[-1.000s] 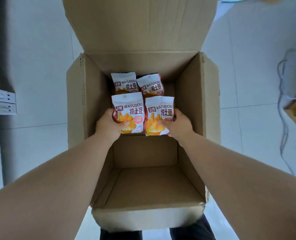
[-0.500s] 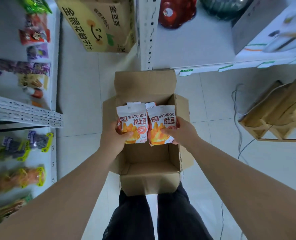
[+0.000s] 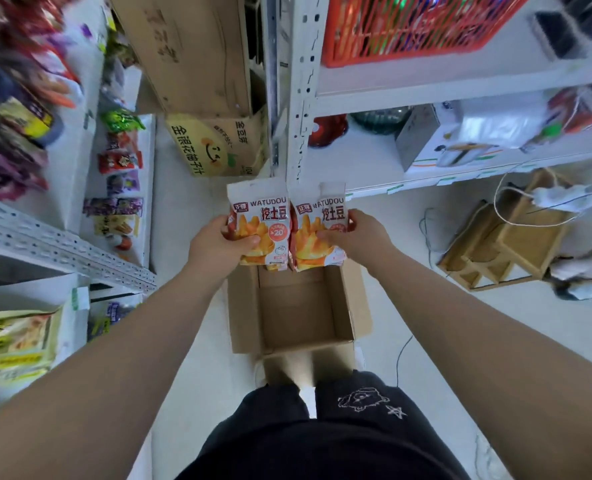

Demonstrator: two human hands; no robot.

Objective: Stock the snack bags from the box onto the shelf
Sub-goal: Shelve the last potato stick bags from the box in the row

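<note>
Cardboard box [image 3: 298,306] underfoot, snack bags [image 3: 261,225] raised, shelf post [image 3: 299,98] ahead (blurred).

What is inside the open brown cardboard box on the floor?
The open brown cardboard box shows only bare cardboard floor and walls. Its far end is covered by the two orange-and-white snack bags, so contents there cannot be seen.

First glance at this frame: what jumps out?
Two orange-and-white WATUDOU snack bags at centre frame, the left bag in the left hand and the right bag in the right hand, side by side above the open cardboard box on the floor. A bright red basket sits on the top-right shelf, and colourful snack packs line the left shelves.
</note>
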